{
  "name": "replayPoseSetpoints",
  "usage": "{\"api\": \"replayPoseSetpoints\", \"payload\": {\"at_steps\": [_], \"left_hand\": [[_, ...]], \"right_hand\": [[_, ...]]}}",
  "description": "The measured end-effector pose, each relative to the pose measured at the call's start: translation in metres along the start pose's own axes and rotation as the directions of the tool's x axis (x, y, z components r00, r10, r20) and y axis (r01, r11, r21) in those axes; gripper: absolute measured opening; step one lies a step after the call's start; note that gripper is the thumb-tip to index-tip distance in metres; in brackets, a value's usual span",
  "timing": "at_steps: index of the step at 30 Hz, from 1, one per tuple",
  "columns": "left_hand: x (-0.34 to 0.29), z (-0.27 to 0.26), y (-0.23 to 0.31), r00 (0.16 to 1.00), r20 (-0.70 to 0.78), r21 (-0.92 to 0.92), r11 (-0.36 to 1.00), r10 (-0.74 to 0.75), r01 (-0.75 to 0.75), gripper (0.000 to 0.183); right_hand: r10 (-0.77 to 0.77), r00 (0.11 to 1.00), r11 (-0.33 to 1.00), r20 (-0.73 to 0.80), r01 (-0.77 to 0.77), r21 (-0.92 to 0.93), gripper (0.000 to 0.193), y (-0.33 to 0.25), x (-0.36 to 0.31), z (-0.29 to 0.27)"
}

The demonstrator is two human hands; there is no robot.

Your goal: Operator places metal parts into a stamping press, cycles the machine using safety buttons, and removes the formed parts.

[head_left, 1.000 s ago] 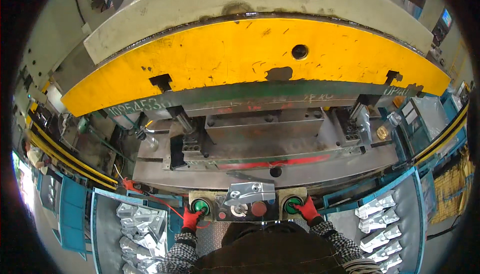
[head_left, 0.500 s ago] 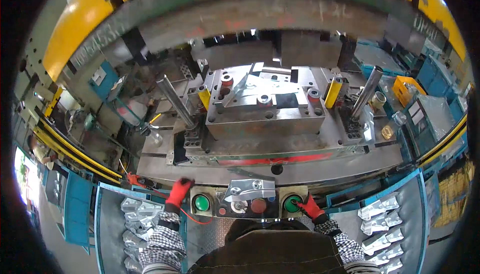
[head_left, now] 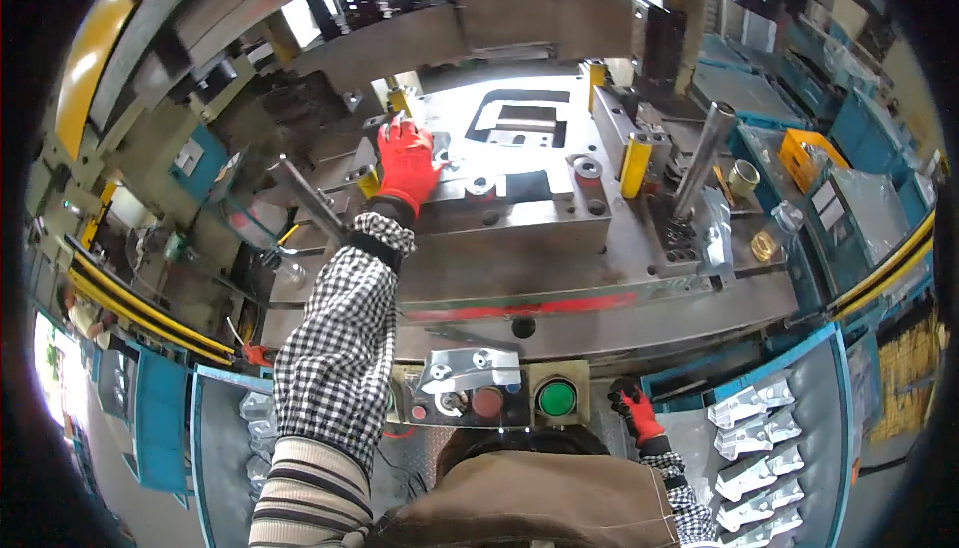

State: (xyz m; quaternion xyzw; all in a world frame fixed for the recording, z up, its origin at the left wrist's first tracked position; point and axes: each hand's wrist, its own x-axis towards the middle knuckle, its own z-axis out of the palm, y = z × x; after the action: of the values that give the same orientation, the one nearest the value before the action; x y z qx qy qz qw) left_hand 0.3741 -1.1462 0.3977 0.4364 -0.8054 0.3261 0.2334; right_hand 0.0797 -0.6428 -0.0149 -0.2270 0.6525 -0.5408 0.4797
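My left hand (head_left: 408, 166), in a red glove, reaches far forward over the left end of the lower die block (head_left: 509, 233). Its fingers stretch away from me, with the back of the hand up. Strong glare on the die top hides whether a metal piece lies under the palm. Beside the control box, my right hand (head_left: 639, 414), gloved in red with dark fingertips, hangs open, off the green button (head_left: 556, 398). On the box top rests a bent silver sheet-metal part (head_left: 470, 370), near a red button (head_left: 487, 403).
Steel guide posts (head_left: 704, 160) and yellow posts (head_left: 635, 166) flank the die. Above hangs the press's upper block (head_left: 390, 43). A right-hand bin (head_left: 841, 418) holds several silver parts (head_left: 754, 438); a left-hand bin (head_left: 198, 428) holds more. An orange crate (head_left: 811, 160) stands at far right.
My left hand has gone from beside the left green button to the die's left end. My right hand has come off the right green button. The upper press block appears higher.
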Motion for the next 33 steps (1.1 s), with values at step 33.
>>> {"api": "replayPoseSetpoints", "payload": {"at_steps": [33], "left_hand": [[-0.373,-0.054,0.07,0.813,0.451,-0.669,0.464,-0.369,0.581,0.055]], "right_hand": [[-0.482,0.827,0.575,-0.29,0.049,-0.817,0.082,-0.252,0.318,-0.238]]}}
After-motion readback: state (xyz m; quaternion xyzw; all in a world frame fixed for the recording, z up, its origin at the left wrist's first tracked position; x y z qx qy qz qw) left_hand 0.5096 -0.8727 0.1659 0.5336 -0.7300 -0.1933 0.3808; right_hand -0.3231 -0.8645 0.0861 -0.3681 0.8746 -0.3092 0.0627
